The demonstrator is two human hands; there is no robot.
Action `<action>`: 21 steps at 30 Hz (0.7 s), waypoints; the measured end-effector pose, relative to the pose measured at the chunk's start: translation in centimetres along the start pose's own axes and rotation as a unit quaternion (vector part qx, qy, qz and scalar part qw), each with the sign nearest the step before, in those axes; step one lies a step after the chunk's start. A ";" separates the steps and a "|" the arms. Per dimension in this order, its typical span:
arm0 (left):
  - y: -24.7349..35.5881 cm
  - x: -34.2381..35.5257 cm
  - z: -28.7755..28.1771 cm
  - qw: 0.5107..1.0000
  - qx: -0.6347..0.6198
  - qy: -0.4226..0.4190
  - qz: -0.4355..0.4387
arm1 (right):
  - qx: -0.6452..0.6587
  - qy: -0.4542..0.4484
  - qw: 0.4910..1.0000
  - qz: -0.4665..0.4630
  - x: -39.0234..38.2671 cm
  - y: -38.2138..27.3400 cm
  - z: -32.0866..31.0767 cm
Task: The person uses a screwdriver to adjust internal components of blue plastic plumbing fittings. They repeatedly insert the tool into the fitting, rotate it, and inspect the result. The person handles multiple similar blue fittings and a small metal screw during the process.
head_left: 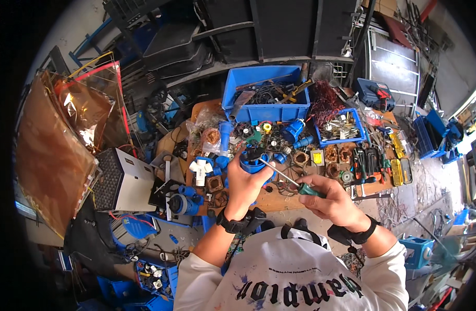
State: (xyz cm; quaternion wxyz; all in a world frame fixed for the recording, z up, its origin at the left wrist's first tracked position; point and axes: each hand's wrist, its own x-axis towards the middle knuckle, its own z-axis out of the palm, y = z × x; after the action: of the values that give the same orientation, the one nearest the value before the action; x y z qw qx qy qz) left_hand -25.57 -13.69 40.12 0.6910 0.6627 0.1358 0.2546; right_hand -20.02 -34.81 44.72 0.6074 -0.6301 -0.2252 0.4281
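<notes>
"Head view: where are the person's 2 hands, and what do they hold?"

"The left hand is wrapped around a round, cup-shaped blue housing, apparently plastic, with dark parts showing in its open top. It is held above a brown wooden tabletop. The right hand, to the right of the left and slightly nearer the body, is closed around a screwdriver with a green handle and a thin metal shaft."

"Where does the shaft point?"

"Away from the right hand and leftward, up to the mouth of the housing. Its tip is too small to make out, so I cannot tell whether it touches a screw or turns anything."

"How far along does the work look?"

"Partway, I would judge. The housing's top is uncovered and the tool is at it, yet dark parts sit inside, so work on this piece seems unfinished. Whether any are loose, I cannot tell."

"And around the hands?"

"Beyond the left hand stands a large rectangular blue plastic bin of dark cables and scrap. Beyond the right hand is a shallow blue tray of metal pieces. Left of the left hand lies a white, blocky part."
</notes>
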 end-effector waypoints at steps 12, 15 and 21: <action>2.2 -0.8 -0.2 0.979 -0.125 -0.083 -0.138 | -0.327 0.068 0.930 -0.156 -2.3 -5.0 -0.5; 3.4 -0.4 -0.2 0.971 -0.153 -0.097 -0.157 | -0.376 0.087 0.907 -0.167 -3.6 -7.1 -0.4; 4.2 -1.4 -0.5 0.951 -0.211 -0.134 -0.184 | -0.428 0.083 0.888 -0.146 -5.2 -9.5 -0.9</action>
State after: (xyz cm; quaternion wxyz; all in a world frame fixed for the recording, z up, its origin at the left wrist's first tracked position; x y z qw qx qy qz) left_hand -27.70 -14.04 44.01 0.8618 0.4932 0.1048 0.0551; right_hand -19.84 -38.01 55.12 0.3513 -0.8222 -0.4245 0.1426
